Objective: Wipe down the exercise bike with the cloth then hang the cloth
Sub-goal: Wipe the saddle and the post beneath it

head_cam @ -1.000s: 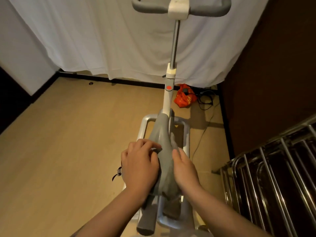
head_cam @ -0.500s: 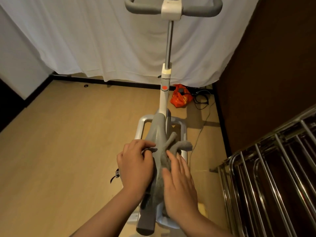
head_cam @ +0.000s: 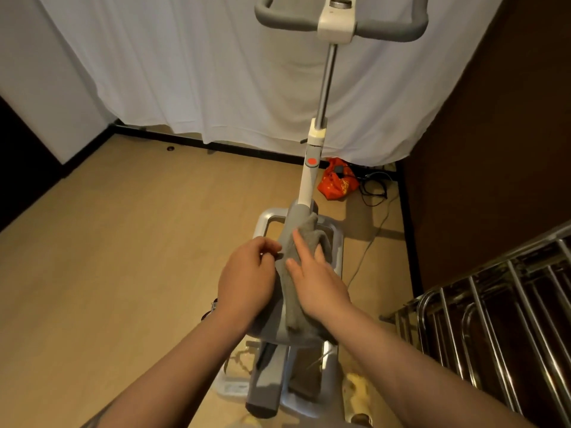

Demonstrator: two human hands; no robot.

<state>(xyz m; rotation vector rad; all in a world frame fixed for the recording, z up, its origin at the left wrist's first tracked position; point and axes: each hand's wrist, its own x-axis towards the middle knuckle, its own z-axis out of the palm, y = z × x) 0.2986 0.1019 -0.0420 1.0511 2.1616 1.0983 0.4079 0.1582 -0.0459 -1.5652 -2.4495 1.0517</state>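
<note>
Grey cloth (head_cam: 301,273) lies draped over the bike saddle (head_cam: 272,319) – right hand (head_cam: 318,282) presses it flat, fingers straight and spread; left hand (head_cam: 247,282) has fingers curled, pinching the cloth's edge. Risk, imo: loose folds bunch or slide off the narrow nose. Saddle mostly hidden; handlebar (head_cam: 340,23) ends cut off.

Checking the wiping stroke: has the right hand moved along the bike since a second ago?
Yes. The right hand has slid forward along the bike frame, pushing the cloth toward the white post.
</note>
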